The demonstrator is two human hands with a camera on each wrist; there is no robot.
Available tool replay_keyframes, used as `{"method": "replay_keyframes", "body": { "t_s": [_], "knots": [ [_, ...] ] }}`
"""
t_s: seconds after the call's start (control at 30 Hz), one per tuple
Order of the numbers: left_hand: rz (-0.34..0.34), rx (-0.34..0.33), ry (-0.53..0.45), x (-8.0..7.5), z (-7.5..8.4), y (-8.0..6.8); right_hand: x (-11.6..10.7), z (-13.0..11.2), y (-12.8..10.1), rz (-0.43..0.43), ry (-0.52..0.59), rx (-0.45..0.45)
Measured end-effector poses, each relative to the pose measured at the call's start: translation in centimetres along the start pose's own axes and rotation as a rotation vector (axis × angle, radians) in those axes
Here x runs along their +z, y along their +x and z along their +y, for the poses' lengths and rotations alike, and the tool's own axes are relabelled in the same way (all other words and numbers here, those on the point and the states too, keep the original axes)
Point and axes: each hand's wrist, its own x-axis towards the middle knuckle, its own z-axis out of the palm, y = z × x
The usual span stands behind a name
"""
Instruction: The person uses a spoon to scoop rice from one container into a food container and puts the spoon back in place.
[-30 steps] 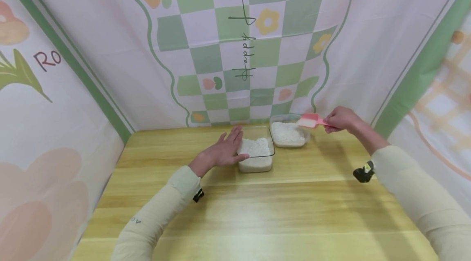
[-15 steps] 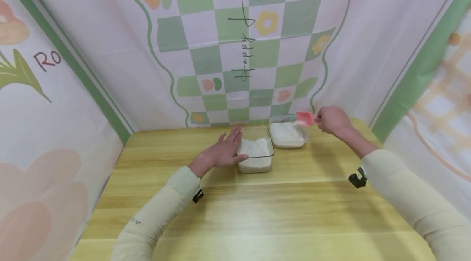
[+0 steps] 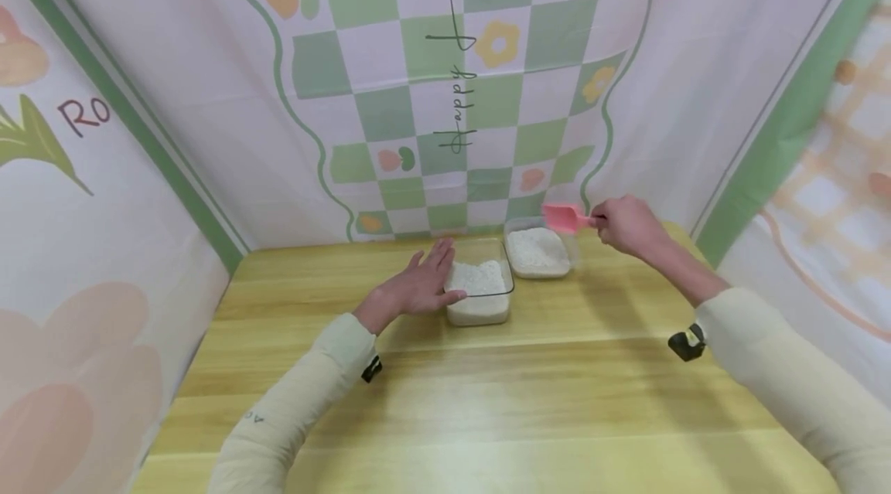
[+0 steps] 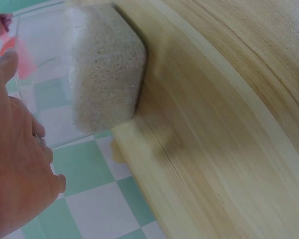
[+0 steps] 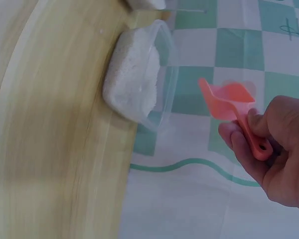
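Observation:
My right hand (image 3: 629, 225) grips the handle of a pink scoop (image 3: 565, 219), held above the right-hand plastic tub (image 3: 539, 271). In the right wrist view the scoop (image 5: 231, 99) shows no rice in its bowl. White rice (image 5: 129, 74) fills much of that tub. My left hand (image 3: 421, 285) lies with fingers straight along the left rim of a clear, dark-rimmed container (image 3: 480, 316), its thumb over the front edge. Rice (image 4: 107, 69) fills roughly the lower half of this container in the left wrist view.
Both containers stand side by side at the back of a wooden table (image 3: 445, 401). Right behind them hangs a green-and-white checked curtain (image 3: 431, 107). Printed cloth (image 3: 90, 247) also walls off the left and right sides.
The scoop has tipped and moved a little left over the right tub; the rice seen in it earlier no longer shows. My left hand has stayed on the container's rim.

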Motion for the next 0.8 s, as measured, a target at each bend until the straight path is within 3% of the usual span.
{"method": "replay_keyframes", "body": {
  "t_s": [0.13,0.37,0.63,0.8],
  "knots": [
    [-0.002,-0.001,0.007,-0.1,-0.1,-0.1,-0.8,-1.4,-0.2,-0.069,0.078,-0.016],
    [0.000,-0.006,0.002,-0.1,-0.2,-0.1,-1.5,-5.5,0.3,-0.104,0.098,-0.142],
    [0.004,-0.003,-0.006,0.0,-0.2,-0.1,0.0,-9.5,2.0,-0.036,-0.046,-0.355],
    [0.005,0.008,0.005,0.1,-0.2,0.0,1.1,-11.4,2.8,-0.108,-0.140,-0.337]
  ]
}}
